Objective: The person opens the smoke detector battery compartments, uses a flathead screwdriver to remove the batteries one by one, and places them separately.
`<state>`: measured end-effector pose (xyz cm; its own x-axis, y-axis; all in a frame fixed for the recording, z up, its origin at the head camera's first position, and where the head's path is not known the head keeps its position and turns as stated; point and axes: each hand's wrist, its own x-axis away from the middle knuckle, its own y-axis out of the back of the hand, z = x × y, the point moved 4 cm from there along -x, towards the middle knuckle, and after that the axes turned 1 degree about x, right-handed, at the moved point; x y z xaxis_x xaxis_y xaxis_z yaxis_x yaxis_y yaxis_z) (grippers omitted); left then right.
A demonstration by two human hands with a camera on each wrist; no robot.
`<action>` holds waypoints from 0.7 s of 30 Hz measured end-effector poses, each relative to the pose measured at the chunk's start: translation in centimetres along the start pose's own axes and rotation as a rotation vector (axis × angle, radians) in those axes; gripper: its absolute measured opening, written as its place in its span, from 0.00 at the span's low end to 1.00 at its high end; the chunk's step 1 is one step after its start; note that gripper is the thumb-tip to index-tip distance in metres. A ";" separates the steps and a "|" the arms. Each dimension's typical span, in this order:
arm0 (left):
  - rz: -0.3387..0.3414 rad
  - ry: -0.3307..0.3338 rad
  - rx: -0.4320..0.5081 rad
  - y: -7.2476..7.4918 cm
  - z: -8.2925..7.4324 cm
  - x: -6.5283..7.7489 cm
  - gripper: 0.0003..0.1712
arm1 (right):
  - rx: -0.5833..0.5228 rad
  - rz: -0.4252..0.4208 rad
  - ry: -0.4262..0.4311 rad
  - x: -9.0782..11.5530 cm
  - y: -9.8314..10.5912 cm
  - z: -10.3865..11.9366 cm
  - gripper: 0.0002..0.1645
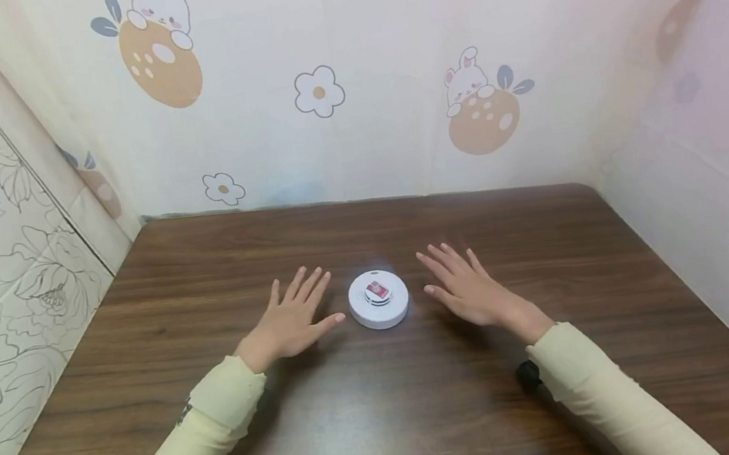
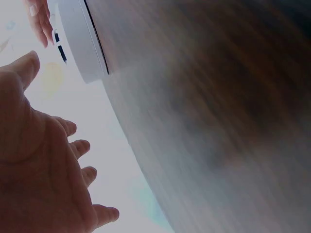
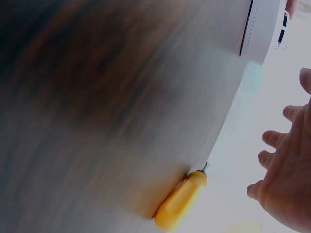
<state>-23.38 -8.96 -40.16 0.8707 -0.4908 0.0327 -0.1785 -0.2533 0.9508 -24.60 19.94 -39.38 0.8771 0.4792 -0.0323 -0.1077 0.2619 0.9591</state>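
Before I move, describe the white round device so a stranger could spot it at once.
On the dark brown, wood-grained table, look between the left hand and the right hand. There sits a white, disc-shaped device. Its round shape and the red-and-white label on top set it apart from the yellow-handled tool.

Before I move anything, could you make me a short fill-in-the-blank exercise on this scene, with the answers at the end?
1. The round white device sits on the table, ____ the left grip and the right grip.
2. The label on its top is white and ____.
3. In the right wrist view, the tool has a ____ handle.
4. Both grips are holding ____.

Missing words: between; red; yellow; nothing.
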 end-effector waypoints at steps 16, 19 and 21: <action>0.040 -0.022 -0.024 -0.9 -1.8 -1.7 0.47 | 0.021 0.000 0.069 -0.8 -1.0 1.5 0.38; 0.046 -0.021 -0.030 -1.1 -2.1 -2.1 0.47 | 0.029 0.005 0.068 -1.0 -1.1 1.6 0.39; 0.064 -0.015 -0.035 -1.3 -2.3 -2.4 0.47 | 0.024 0.009 0.068 -1.1 -1.0 1.7 0.39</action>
<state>-24.16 -5.56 -40.76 0.8508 -0.5178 0.0895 -0.2173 -0.1916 0.9571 -24.66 17.70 -39.82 0.8423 0.5374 -0.0416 -0.1037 0.2373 0.9659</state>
